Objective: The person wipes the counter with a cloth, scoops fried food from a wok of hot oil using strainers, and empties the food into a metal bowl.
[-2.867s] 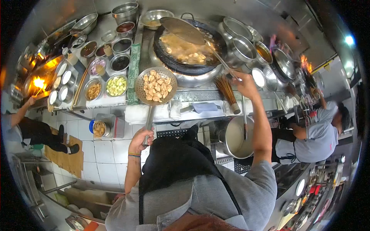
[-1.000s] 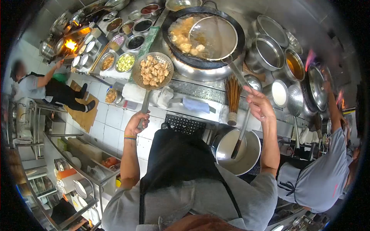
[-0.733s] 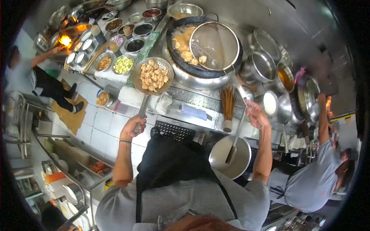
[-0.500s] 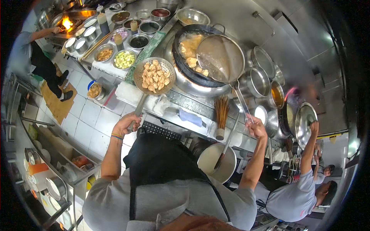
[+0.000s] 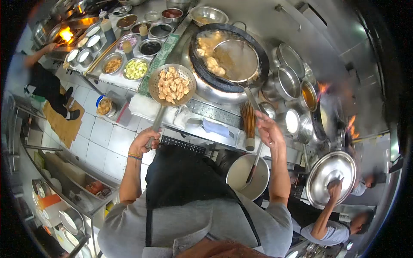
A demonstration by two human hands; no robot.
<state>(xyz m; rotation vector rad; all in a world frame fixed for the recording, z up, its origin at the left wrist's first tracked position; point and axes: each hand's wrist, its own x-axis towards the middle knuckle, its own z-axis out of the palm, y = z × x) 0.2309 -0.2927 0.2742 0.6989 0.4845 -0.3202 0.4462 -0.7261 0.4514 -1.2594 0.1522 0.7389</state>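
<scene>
My left hand (image 5: 147, 139) is closed around the handle of a perforated skimmer (image 5: 188, 77), whose bowl carries a heap of fried, battered pieces (image 5: 172, 84). My right hand (image 5: 269, 128) grips the handle of a round fine-mesh strainer (image 5: 240, 58). The strainer's mesh lies over the black-rimmed wok (image 5: 211, 81) and covers part of the bubbling oil. More golden pieces (image 5: 213, 66) float in the oil left of the mesh. Beneath my right hand, a bamboo brush (image 5: 248, 124) stands at the counter's edge.
Bowls of sauces and chopped vegetables (image 5: 136, 69) line the left counter. A pot of pale liquid (image 5: 235, 170) with a utensil in it stands below my right hand. Metal strainers (image 5: 288, 84) lean at right. Nearby, a co-worker holds a large lid (image 5: 320, 180). Flames (image 5: 66, 34) burn at far left.
The strainer has come down and left onto the wok, and my right hand has shifted left and up. The skimmer stays nearly still. The co-worker's lid has moved down.
</scene>
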